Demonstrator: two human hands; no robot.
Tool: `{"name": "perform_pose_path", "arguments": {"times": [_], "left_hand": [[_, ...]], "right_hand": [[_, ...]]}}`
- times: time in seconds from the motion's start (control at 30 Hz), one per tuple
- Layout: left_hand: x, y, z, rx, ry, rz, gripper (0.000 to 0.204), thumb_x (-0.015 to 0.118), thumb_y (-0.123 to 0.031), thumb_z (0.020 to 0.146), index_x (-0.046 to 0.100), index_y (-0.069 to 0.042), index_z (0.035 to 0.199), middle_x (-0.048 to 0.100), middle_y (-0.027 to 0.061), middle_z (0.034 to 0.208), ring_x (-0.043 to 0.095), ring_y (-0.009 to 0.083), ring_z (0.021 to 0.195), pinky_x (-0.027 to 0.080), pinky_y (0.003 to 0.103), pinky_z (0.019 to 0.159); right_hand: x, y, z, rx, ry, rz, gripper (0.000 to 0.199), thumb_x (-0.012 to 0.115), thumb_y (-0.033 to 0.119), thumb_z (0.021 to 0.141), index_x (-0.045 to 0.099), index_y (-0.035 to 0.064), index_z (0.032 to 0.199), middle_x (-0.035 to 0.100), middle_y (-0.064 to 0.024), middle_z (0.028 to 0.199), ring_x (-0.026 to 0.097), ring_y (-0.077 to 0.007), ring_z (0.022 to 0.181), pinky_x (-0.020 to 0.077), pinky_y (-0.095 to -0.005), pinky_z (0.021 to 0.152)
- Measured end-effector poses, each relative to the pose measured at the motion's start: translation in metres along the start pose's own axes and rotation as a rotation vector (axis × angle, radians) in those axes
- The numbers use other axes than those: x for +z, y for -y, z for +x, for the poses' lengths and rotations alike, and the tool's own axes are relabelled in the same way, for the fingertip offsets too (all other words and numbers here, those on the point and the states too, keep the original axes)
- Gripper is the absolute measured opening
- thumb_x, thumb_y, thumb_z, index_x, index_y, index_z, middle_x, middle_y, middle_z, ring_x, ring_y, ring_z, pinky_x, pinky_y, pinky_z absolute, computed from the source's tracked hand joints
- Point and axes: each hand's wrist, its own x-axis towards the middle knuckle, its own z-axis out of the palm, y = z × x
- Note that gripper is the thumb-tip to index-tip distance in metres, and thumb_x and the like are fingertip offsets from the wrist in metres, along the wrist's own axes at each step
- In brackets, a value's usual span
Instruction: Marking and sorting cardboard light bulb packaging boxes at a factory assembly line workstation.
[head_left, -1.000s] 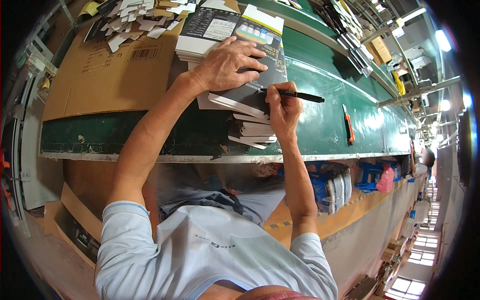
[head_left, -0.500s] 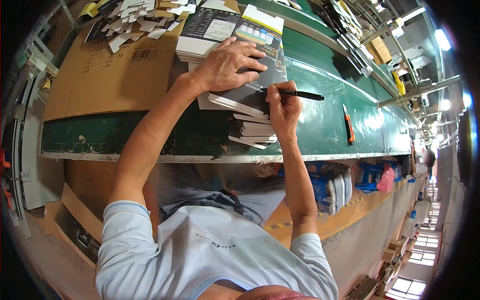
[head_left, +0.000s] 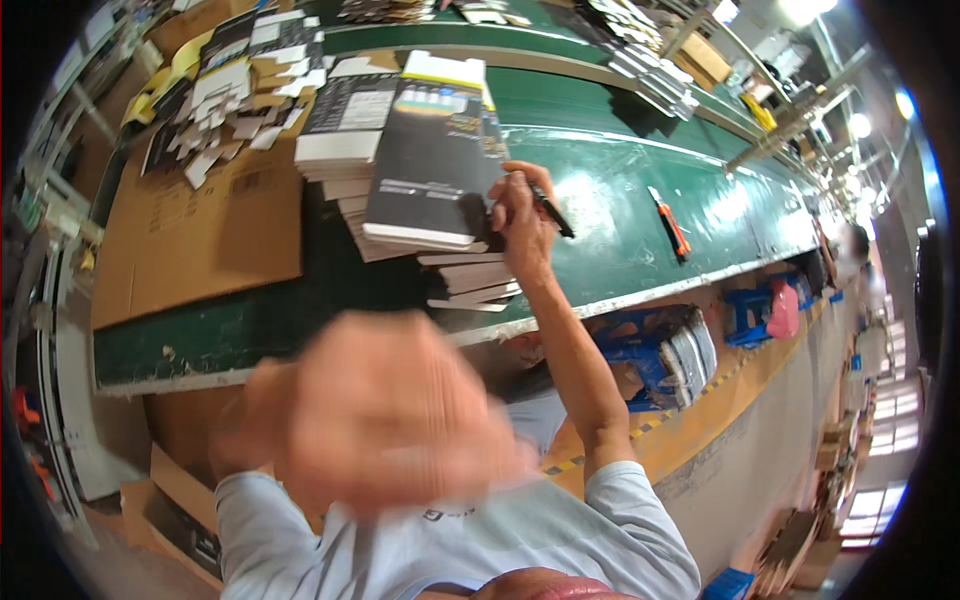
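Observation:
My right hand [head_left: 523, 225] is closed around a black marker pen [head_left: 555, 216] at the right edge of a stack of flat printed cartons [head_left: 425, 165]. The top carton is dark, with a white flap and a yellow stripe at its far end. Raised off the stack, my left hand [head_left: 390, 415] is close to the camera and smeared by motion, so its fingers cannot be made out. Below the stack's near edge lie more flat cartons [head_left: 470, 280], fanned unevenly. Another pile of cartons [head_left: 345, 115] sits against the stack's left side.
A brown cardboard sheet [head_left: 205, 255] covers the left of the green worktable [head_left: 590, 280]. Jumbled flat cartons [head_left: 240, 100] lie at its far end. An orange utility knife [head_left: 671, 230] rests to the right. Blue stools [head_left: 640, 350] stand below the table edge.
My left hand has lifted off the cartons and come back toward the camera. The right hand, still with the pen, has shifted on the cartons' right edge. The view has also shifted.

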Motion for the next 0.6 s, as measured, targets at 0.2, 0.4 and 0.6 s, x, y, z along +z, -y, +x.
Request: {"name": "perform_pose_path", "arguments": {"times": [0.2,0.4,0.6], "left_hand": [[0.024,-0.051,0.008,0.012,0.159,-0.057,0.03,0.063,-0.02,0.096,0.068,-0.001,0.119,0.075,0.0089,0.102,0.072,0.0198,0.09,0.057,0.029,0.075],[0.055,-0.044,0.01,-0.004,0.091,-0.364,0.031,0.061,-0.02,0.097,0.065,-0.002,0.123,0.074,0.0064,0.099,0.07,0.016,0.082,0.056,0.029,0.069],[0.072,-0.046,0.036,0.069,0.439,-0.102,0.037,0.057,-0.027,0.101,0.065,-0.001,0.125,0.071,0.0096,0.088,0.067,0.0187,0.078,0.053,0.032,0.065]], "right_hand": [[0.0,0.002,-0.002,-0.048,0.039,-0.016,0.025,0.053,0.024,0.106,0.06,0.0015,0.115,0.061,-0.0058,0.08,0.05,-0.0068,0.056,0.0372,-0.0215,0.049],[-0.002,-0.005,-0.004,-0.065,0.039,-0.061,0.023,0.053,0.021,0.106,0.059,0.0004,0.116,0.061,-0.0058,0.081,0.05,-0.0066,0.058,0.04,-0.0219,0.052],[-0.014,0.001,-0.006,-0.084,-0.056,-0.113,0.023,0.053,0.021,0.106,0.059,0.0023,0.118,0.064,-0.0056,0.086,0.052,-0.0062,0.06,0.0398,-0.0209,0.052]]}}
